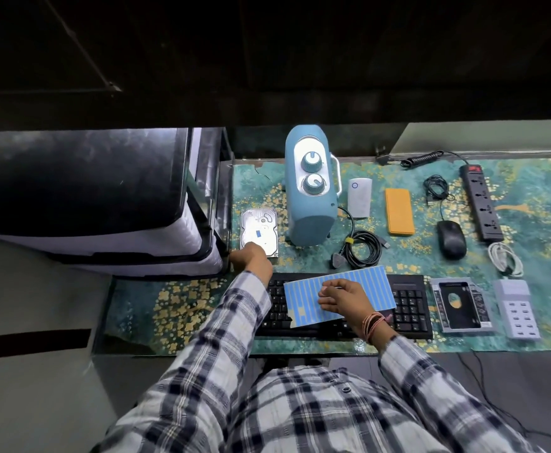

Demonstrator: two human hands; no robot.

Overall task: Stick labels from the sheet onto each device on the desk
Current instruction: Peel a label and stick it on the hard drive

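A blue label sheet [303, 300] lies tilted over the black keyboard [411, 308]. My right hand [342, 297] rests on top of the sheet, fingers bent with the tips near its middle. My left hand [249, 256] holds the near edge of a silver hard drive [259, 225], which carries a small blue label on its top. A teal appliance with two knobs [310, 188] stands beside the drive. To the right lie a white box [360, 197], an orange power bank [399, 210], a black mouse [451, 238] and a power strip [481, 201].
A drive caddy [461, 305] and a grey multi-port charger [515, 308] sit right of the keyboard. Coiled black cable [362, 248] and a white cable [504, 258] lie on the green mat. A large black-topped machine [81, 197] fills the left side.
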